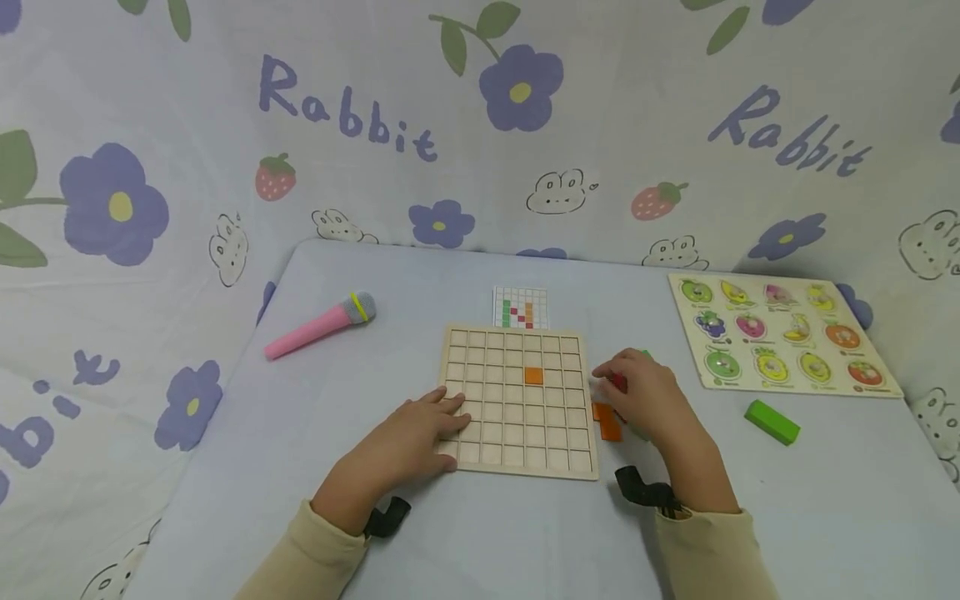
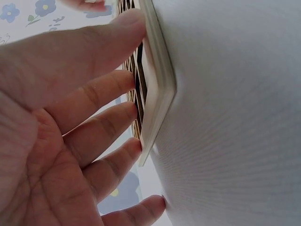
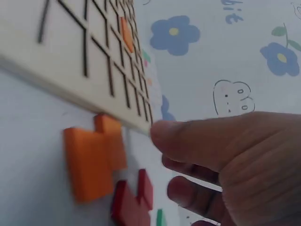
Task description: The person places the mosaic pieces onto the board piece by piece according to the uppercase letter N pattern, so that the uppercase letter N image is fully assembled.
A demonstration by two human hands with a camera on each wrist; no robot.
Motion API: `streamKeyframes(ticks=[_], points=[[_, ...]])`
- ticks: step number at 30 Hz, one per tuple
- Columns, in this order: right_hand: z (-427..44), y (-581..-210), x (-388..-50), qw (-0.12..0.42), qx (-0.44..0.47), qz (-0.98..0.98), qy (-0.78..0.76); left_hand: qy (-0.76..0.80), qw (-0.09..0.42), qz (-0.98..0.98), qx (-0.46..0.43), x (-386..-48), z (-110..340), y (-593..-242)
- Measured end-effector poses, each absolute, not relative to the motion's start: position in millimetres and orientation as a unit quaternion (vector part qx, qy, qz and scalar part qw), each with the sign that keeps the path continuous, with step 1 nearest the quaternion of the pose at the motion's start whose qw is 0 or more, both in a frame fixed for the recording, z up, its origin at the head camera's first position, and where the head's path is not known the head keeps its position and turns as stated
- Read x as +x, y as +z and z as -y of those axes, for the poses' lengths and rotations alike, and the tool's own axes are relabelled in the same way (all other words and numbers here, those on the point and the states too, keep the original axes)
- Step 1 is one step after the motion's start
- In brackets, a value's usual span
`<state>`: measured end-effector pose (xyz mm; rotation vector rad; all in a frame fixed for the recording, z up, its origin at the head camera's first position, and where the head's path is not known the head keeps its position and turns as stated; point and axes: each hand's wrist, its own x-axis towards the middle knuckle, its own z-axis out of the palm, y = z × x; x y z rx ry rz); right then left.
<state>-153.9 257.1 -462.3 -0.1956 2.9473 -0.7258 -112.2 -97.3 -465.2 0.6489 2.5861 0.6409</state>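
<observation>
A square wooden grid board [image 1: 517, 475] lies on the table with one orange tile [image 1: 533, 376] in a cell of its upper half. My left hand [image 1: 408, 442] rests on the board's left edge, fingers spread and fairly straight; the left wrist view shows the thumb [image 2: 129, 23] at the rim. Just off the board's right edge is my right hand [image 1: 641, 392], its fingers loosely bent over loose tiles. No tile shows between thumb and fingers, though the thumb covers part of the index finger. Loose orange tiles [image 3: 89, 165] and red tiles [image 3: 129, 205] lie below that hand.
Behind the board lies a pattern card [image 1: 520, 307] with coloured squares. A pink toy microphone [image 1: 318, 327] is at the left. At the right are a fruit puzzle board [image 1: 783, 333] and a green block [image 1: 772, 422]. A printed cloth hangs behind the table.
</observation>
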Motion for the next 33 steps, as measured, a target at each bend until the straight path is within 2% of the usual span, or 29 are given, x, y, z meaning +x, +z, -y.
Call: streamKeyframes(ticks=[4, 12, 21, 28, 33], points=[[-265, -471, -143, 0.085, -0.067, -0.967, -0.230, 0.232, 0.198, -0.924, 0.230, -112, 97, -466], [-268, -474, -136, 0.107, -0.074, -0.966, -0.223, 0.232, 0.199, -0.924, 0.228, -112, 98, -464], [-271, -479, -134, 0.091, -0.073, -0.958, -0.262, 0.237, 0.199, -0.924, 0.226, -112, 97, -466], [-273, -476, -134, 0.119, -0.064, -0.944, -0.302, 0.241, 0.200, -0.923, 0.223, -111, 96, -467], [-268, -473, -134, 0.084, -0.042, -0.943, -0.320, 0.234, 0.198, -0.925, 0.224, -112, 96, -465]])
